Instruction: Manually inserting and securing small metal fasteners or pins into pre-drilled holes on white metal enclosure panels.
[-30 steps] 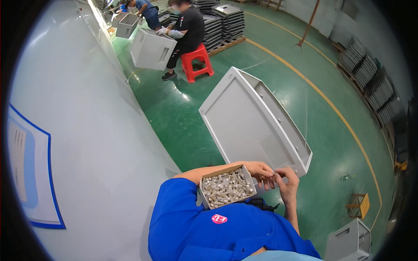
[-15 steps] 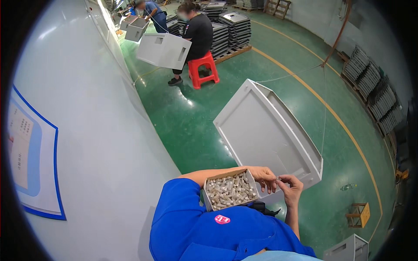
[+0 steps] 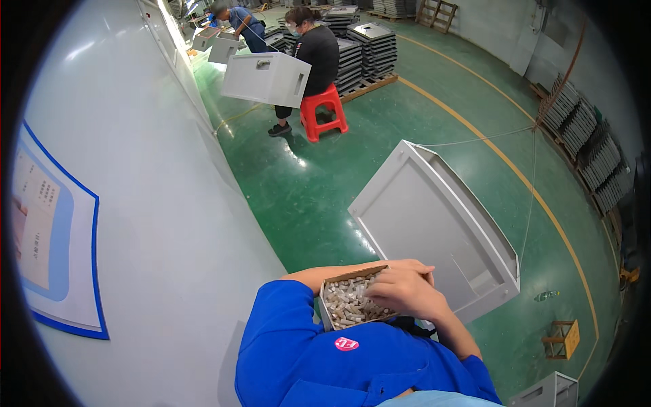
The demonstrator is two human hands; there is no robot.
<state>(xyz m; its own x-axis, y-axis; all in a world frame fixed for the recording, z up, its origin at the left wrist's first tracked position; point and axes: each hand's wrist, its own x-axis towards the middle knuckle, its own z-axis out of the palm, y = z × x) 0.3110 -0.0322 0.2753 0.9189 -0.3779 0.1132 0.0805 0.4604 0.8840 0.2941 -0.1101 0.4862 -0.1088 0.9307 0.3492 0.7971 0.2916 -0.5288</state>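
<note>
An open-topped cardboard box (image 3: 324, 308) full of small whitish and tan cylindrical pieces (image 3: 346, 302) rests against my chest, in the bend of my left arm. My left hand (image 3: 409, 264) is past the box's right side, its fingers curled and mostly hidden behind my other hand; what they hold, if anything, does not show. My right hand (image 3: 410, 292) lies over the box's right part, fingers bent down toward the pieces and slightly blurred, tips unclear. Just beyond both hands hangs a large light-grey metal casing (image 3: 434, 230), tilted on thin cords, its shallow recessed side facing me.
A pale wall panel (image 3: 156, 224) with a blue-edged poster runs along my left. Ahead, a co-worker on a red stool (image 3: 324, 112) sits by another hanging casing (image 3: 261, 80). Stacked grey panels (image 3: 371, 51), a small wooden stool (image 3: 561, 340) and a plastic bottle (image 3: 546, 296) stand or lie around.
My right hand has moved left from beside my left hand to over the box, covering its right part. The view has shifted slightly, so the casing appears farther right and lower.
</note>
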